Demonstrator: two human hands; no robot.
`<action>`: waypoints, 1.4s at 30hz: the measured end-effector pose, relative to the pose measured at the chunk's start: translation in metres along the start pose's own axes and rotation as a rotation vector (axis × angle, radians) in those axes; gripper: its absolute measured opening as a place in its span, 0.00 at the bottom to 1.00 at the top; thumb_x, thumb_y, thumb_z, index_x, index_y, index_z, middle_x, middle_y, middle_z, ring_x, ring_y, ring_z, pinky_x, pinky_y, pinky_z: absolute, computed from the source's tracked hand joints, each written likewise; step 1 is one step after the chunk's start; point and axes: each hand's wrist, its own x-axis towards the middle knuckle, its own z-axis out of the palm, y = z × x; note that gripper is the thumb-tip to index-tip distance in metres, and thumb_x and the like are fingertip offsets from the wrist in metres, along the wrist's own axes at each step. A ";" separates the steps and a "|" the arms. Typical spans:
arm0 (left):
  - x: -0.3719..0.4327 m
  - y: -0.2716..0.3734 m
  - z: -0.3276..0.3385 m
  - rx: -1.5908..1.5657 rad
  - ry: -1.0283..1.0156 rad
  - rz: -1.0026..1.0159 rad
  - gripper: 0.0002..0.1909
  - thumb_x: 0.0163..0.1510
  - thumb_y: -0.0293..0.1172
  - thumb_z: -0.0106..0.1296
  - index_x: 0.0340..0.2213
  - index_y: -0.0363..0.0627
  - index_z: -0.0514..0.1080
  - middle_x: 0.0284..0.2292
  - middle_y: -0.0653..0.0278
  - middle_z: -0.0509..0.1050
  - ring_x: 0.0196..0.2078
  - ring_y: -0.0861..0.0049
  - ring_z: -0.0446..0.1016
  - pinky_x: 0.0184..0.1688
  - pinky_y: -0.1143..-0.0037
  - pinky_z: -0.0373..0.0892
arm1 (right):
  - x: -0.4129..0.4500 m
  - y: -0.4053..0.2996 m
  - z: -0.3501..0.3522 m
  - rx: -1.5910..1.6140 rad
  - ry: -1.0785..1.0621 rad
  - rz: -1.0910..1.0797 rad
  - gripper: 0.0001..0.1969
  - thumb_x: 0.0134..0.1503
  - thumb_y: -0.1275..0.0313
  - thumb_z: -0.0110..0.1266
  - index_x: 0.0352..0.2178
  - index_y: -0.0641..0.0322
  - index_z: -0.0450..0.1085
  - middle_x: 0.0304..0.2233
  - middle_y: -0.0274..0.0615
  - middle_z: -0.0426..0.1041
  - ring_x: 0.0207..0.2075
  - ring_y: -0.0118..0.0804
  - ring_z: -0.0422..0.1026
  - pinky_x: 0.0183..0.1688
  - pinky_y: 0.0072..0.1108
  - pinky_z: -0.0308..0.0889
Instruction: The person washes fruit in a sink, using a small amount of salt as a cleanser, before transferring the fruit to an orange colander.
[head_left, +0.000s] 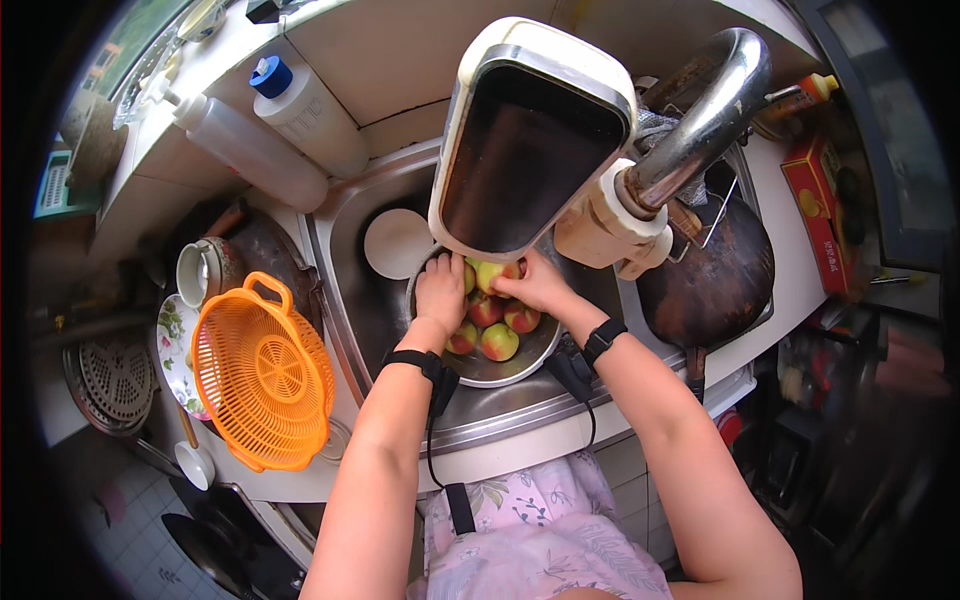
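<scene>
A round metal bowl (486, 379) stands in the steel sink, holding several yellow-green and red fruits (499, 343) that look like nectarines or peaches. At the bowl's far side, my right hand (538, 283) has its thumb and fingers around one yellowish fruit (492, 276). My left hand (441, 291) reaches over the bowl's left side, back of the hand up, beside the fruits. Its fingertips point away from me, and whether they grip anything is hidden. The faucet's instant-heater head (532, 150) hangs over the far part of the bowl and covers some of it.
An orange plastic colander (262, 375) rests left of the sink (337, 247), with a floral plate (180, 352) behind it. A white round dish (396, 244) lies inside the sink. Right of the faucet (697, 135) is a dark wok (709, 277). Two bottles (311, 112) stand at the back left.
</scene>
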 end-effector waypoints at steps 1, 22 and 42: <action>0.000 0.003 -0.005 -0.002 0.004 0.008 0.34 0.34 0.28 0.55 0.45 0.37 0.56 0.38 0.54 0.66 0.38 0.59 0.66 0.40 0.70 0.65 | -0.007 -0.009 -0.005 -0.002 0.009 0.000 0.29 0.39 0.66 0.59 0.42 0.70 0.60 0.36 0.45 0.70 0.36 0.32 0.70 0.39 0.21 0.66; -0.030 0.067 -0.066 -3.054 -0.227 -0.876 0.26 0.46 0.41 0.51 0.43 0.37 0.60 0.40 0.54 0.66 0.37 0.74 0.70 0.40 0.74 0.68 | -0.075 -0.057 -0.189 1.322 0.395 -0.104 0.29 0.59 0.53 0.21 0.52 0.66 0.52 0.50 0.55 0.60 0.52 0.50 0.60 0.53 0.40 0.55; -0.023 0.095 -0.107 -2.741 -0.376 -0.507 0.30 0.52 0.44 0.48 0.50 0.39 0.55 0.40 0.51 0.66 0.32 0.73 0.68 0.38 0.69 0.68 | -0.039 -0.045 -0.225 1.537 0.005 -0.306 0.15 0.56 0.72 0.44 0.43 0.72 0.62 0.43 0.47 0.67 0.46 0.41 0.66 0.51 0.34 0.60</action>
